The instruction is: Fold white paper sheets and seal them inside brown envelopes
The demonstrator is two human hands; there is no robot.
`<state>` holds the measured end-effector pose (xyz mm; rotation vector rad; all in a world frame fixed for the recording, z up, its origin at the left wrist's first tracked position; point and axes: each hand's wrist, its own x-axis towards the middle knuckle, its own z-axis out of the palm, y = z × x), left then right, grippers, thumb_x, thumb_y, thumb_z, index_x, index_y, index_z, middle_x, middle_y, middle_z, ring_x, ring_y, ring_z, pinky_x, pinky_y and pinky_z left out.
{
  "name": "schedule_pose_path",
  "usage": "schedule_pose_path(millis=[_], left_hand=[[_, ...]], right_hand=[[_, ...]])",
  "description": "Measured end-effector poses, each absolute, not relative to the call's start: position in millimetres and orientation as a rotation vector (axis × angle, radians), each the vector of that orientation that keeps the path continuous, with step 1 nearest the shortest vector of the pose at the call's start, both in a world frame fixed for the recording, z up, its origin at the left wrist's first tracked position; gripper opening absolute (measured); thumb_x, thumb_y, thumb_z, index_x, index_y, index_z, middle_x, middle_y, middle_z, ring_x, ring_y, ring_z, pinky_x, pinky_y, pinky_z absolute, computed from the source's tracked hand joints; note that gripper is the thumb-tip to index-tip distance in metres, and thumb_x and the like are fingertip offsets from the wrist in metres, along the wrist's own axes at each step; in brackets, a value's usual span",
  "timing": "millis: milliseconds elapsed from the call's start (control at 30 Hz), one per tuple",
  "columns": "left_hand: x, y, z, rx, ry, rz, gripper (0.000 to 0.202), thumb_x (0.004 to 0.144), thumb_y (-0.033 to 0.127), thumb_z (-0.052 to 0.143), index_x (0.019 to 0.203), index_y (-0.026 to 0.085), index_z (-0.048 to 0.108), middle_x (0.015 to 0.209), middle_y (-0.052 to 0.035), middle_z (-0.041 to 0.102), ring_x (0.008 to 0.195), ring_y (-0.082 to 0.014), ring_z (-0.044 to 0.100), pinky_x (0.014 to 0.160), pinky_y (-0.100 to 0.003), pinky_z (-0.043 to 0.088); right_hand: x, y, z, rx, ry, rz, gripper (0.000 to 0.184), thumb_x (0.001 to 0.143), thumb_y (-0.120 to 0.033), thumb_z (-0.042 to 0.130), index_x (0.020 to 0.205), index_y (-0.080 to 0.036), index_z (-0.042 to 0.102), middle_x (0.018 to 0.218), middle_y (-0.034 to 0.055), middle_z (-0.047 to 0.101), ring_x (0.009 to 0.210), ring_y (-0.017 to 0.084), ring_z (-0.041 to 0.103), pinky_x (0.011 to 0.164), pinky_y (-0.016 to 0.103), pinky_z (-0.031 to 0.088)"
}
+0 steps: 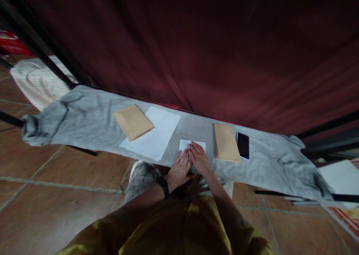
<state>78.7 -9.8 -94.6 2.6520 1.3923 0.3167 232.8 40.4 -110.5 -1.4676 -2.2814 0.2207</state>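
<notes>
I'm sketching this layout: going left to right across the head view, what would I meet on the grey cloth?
Left brown paper stack → small white paper → right brown paper stack → phone.

Left grip [179,171] and right grip [199,159] lie on white paper [184,144] (phone [243,146] farther right).

Draped dark-red cloth [213,53] fills the upper frame; reddish-brown floor tiles [56,219] with pale grout [70,186] lie lower left
</notes>
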Motion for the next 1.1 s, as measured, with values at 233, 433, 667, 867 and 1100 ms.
schedule_pose_path(millis=[233,433,667,867,1100], left_hand=[[75,-13,-96,2.650,1.423,0.345,0.086,0.082,0.034,0.059,0.156,0.009,0.022,0.164,-0.0213,0.020,0.154,-0.0310,0.012,0.124,-0.055,0.013],[80,11,-88,2.557,1.503,0.452,0.065,0.089,0.032,0.047,0.151,0.011,0.036,0.156,-0.0181,0.042,0.148,-0.0272,0.033,0.121,-0.049,0.028],[79,53,-96,2.599,1.713,0.536,0.064,0.099,0.047,0.034,0.146,0.004,0.041,0.150,-0.0220,0.048,0.144,-0.0292,0.040,0.118,-0.049,0.034],[54,52,-109,2.610,1.776,0.583,0.064,0.100,0.046,0.032,0.151,0.008,0.037,0.151,-0.0199,0.047,0.143,-0.0279,0.042,0.117,-0.048,0.035],[49,57,-105,2.592,1.711,0.586,0.061,0.098,0.045,0.036,0.146,0.009,0.044,0.149,-0.0206,0.050,0.140,-0.0299,0.046,0.114,-0.049,0.039]], right_hand=[[247,39,-112,-1.681,-2.209,0.022,0.049,0.105,-0.031,0.034,0.149,-0.013,0.045,0.155,0.0121,0.044,0.145,0.024,0.037,0.119,0.044,0.029],[246,36,-117,-1.721,-2.152,-0.052,0.051,0.104,-0.031,0.038,0.151,-0.013,0.041,0.154,0.0127,0.044,0.144,0.026,0.038,0.117,0.046,0.030],[243,37,-119,-1.731,-2.134,-0.094,0.051,0.103,-0.029,0.040,0.151,-0.013,0.042,0.154,0.0120,0.045,0.143,0.026,0.039,0.117,0.044,0.029],[242,44,-111,-1.760,-2.101,-0.049,0.048,0.101,-0.030,0.044,0.147,-0.017,0.048,0.150,0.0114,0.051,0.137,0.026,0.046,0.114,0.044,0.032],[249,91,-72,-1.853,-2.181,0.263,0.032,0.086,-0.014,0.059,0.115,-0.022,0.071,0.121,0.0123,0.068,0.113,0.027,0.059,0.100,0.041,0.043]])
